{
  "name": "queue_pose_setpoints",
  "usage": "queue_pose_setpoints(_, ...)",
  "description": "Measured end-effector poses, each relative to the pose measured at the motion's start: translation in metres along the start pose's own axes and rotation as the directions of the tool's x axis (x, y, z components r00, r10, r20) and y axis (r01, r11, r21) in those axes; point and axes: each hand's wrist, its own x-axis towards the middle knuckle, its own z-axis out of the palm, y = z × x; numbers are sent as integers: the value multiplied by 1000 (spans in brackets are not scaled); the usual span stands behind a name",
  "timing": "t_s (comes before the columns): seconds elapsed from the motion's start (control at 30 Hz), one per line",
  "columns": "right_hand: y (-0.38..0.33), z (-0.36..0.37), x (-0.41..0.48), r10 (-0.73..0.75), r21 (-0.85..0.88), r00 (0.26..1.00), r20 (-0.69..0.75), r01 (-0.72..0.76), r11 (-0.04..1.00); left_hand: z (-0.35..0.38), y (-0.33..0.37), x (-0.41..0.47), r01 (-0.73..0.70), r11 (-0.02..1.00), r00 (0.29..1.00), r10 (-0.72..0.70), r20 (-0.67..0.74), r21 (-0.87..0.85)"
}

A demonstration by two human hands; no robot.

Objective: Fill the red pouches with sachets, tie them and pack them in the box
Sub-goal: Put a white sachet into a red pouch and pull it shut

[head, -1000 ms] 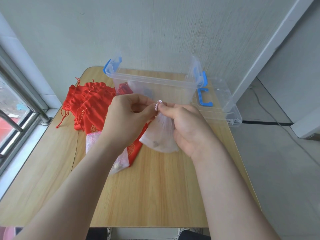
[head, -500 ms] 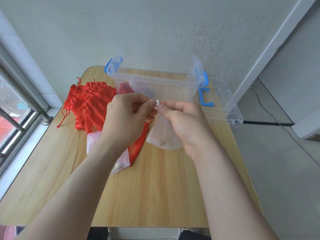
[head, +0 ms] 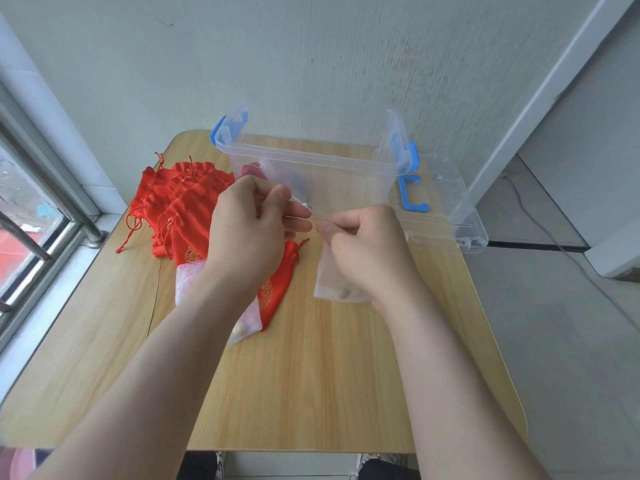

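Head view: a second ago both hands met in one tight pinch at the sachet's neck; now the left hand [head: 247, 233] and right hand [head: 369, 251] have drawn slightly apart; the left pinches the thin cord [head: 304, 205], the right pinches the neck of the white mesh sachet [head: 330, 282], which hangs flatter just above the table [head: 311, 393]. I judge the cord is being worked, tightening or loosening I cannot tell; the sachet is not yet in a pouch. The red pouches [head: 173, 199] lie heaped on the left; one red pouch [head: 277, 289] and a pink sachet [head: 188, 282] lie under the left forearm; the clear box [head: 304, 157] stands behind the hands, its lid [head: 460, 216] beside it on the right; the forearm covers the nearest pouch.
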Motion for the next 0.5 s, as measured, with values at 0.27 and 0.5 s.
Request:
queue_pose_setpoints(0.27,-1,5,-6,-217,-186,975,54,223,957,-4,1,5,1,991,997,-12,-79,-132)
queue_pose_setpoints(0.5,1,9,3,-296,-151,952,-81,282,947,-16,0,12,-14,990,992,-3,-122,-137)
